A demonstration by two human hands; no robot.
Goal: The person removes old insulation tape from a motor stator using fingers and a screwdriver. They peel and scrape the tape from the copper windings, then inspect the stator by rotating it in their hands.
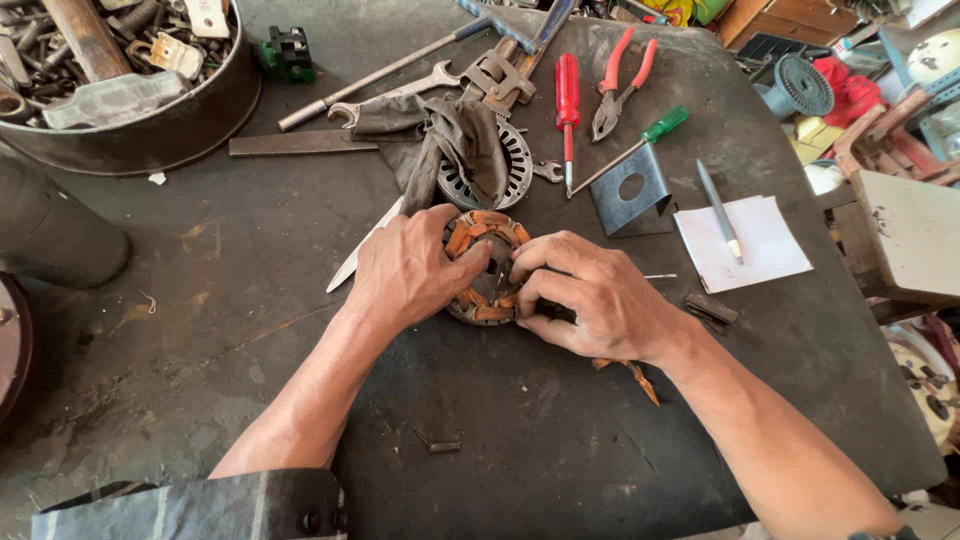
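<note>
A round motor stator [487, 230] with copper-coloured windings lies on the dark workbench [250, 300] in the middle. My left hand [405, 268] grips its left side, thumb over the upper rim. My right hand [590, 295] holds its right side, fingertips pressed at the central hole. Much of the stator's lower half is hidden under both hands.
Behind the stator lie a dark rag [455, 140] over a second metal stator core [515, 165], a red screwdriver [567, 105], red pliers [620, 85], a green screwdriver [640, 140], wrenches [395, 95] and a bent metal bracket [630, 195]. White paper with a pen [745, 245] lies right. A metal tub of parts [130, 130] stands back left.
</note>
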